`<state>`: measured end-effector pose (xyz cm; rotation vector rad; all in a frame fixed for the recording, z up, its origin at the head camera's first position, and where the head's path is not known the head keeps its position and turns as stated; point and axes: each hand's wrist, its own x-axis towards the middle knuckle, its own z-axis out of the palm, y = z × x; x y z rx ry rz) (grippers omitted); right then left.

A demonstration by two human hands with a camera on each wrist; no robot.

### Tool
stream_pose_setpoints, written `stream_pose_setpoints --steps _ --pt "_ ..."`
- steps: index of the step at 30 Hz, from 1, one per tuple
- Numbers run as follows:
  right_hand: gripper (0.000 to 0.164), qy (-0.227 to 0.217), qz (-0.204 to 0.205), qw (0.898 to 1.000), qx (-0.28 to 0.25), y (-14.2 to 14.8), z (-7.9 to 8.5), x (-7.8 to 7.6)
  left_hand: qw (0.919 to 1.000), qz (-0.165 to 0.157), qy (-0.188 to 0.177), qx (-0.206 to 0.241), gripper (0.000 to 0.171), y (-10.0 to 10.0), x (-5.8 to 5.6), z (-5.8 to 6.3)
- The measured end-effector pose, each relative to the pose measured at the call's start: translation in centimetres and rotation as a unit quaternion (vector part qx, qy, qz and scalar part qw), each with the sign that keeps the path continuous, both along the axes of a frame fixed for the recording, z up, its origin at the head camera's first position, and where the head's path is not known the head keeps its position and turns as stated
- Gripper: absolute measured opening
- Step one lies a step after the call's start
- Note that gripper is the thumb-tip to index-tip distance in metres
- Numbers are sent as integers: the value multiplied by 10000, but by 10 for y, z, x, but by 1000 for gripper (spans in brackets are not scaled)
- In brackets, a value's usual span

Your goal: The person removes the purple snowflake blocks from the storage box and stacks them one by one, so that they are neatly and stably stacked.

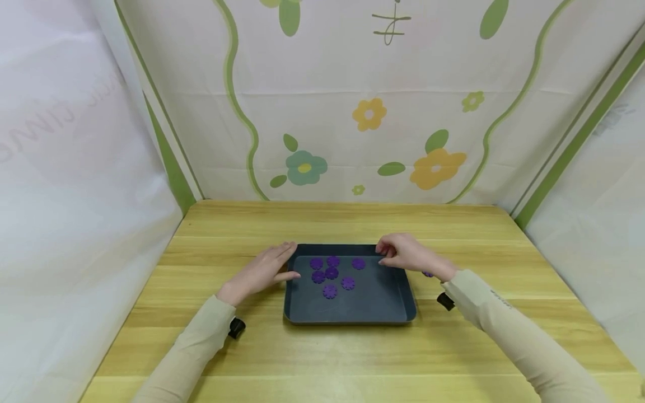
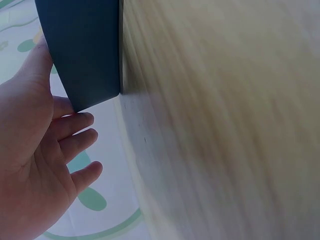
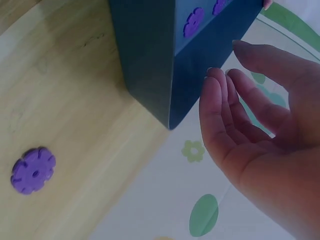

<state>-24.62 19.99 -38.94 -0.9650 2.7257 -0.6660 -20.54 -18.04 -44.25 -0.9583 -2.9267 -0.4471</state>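
Note:
A dark grey tray (image 1: 373, 302) lies on the table with several purple notched discs (image 1: 330, 291) inside, mostly toward its left half. My left hand (image 1: 262, 271) rests on the tray's far left corner, its thumb reaching over the left rim. In the left wrist view, the fingers of that left hand (image 2: 45, 145) are straight and spread beside the outer wall. Over the far right corner hovers my right hand (image 1: 403, 252). Its fingers are loosely bent in the right wrist view, with a gap between thumb and index finger and nothing held.
One more purple disc (image 3: 33, 170) lies on the wooden table (image 1: 327, 358) to the right of the tray; the right wrist partly covers it in the head view. A white curtain (image 1: 322, 112) with printed flowers stands behind the table, and white fabric walls flank both sides.

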Motion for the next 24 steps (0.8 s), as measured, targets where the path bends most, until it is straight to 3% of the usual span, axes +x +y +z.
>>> stream_pose_setpoints --steps 8,24 --pt "23 5 30 10000 -74 -13 -7 -3 10000 -20 21 14 78 -1 -1 -2" --pt "23 -173 -411 9990 90 -33 -19 0 9999 -9 102 -43 78 -1 -1 -2"
